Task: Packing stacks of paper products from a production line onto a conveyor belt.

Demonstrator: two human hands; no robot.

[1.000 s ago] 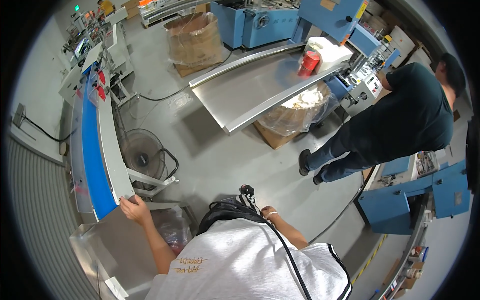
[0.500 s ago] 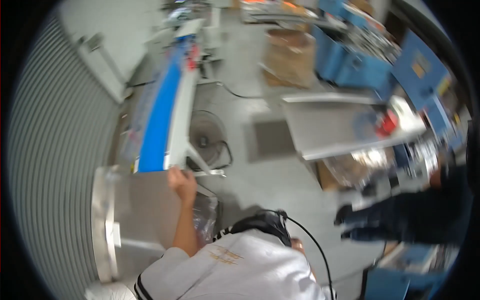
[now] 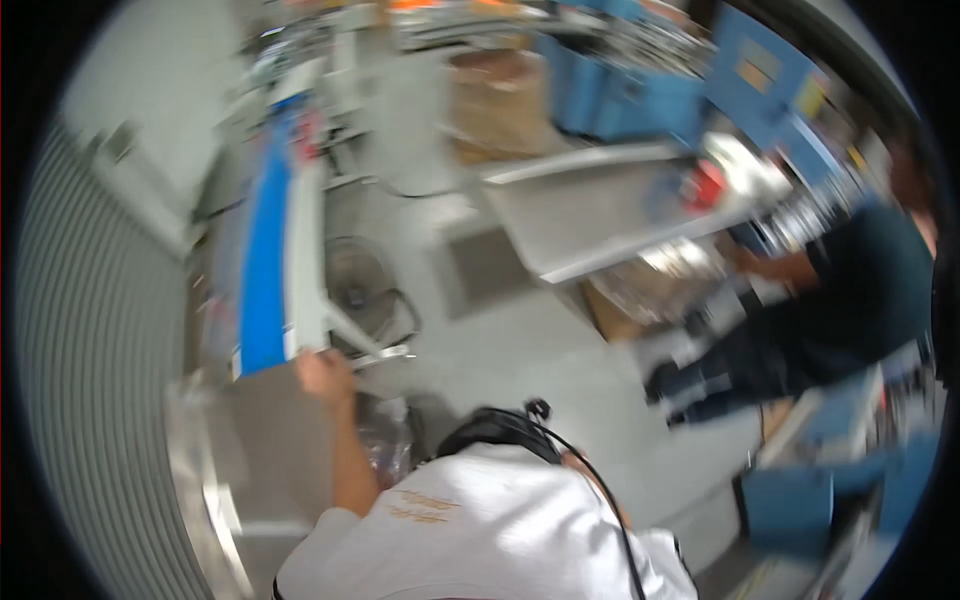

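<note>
My left hand (image 3: 327, 375) rests at the corner where the white side frame of a blue-belted conveyor (image 3: 266, 240) meets a bare metal table (image 3: 280, 425). Its fingers touch the edge there, but motion blur hides how far they are bent. Beyond my white shirt, a strip of skin from my right arm (image 3: 590, 475) shows at my side; its fingers are hidden. A black cable runs over the shirt on that side.
Under the conveyor stands a round floor fan (image 3: 357, 287). A metal chute table (image 3: 600, 205) with a red item lies ahead right, a large brown box (image 3: 495, 100) behind it. A person in dark clothes (image 3: 850, 290) leans at the right near blue machines. A corrugated wall (image 3: 100, 350) lines the left.
The whole view has swung, shifting the conveyor and chute table leftward in the picture. My left hand stays at the conveyor's end. The person at the right shows more fully, one arm reaching toward the chute table.
</note>
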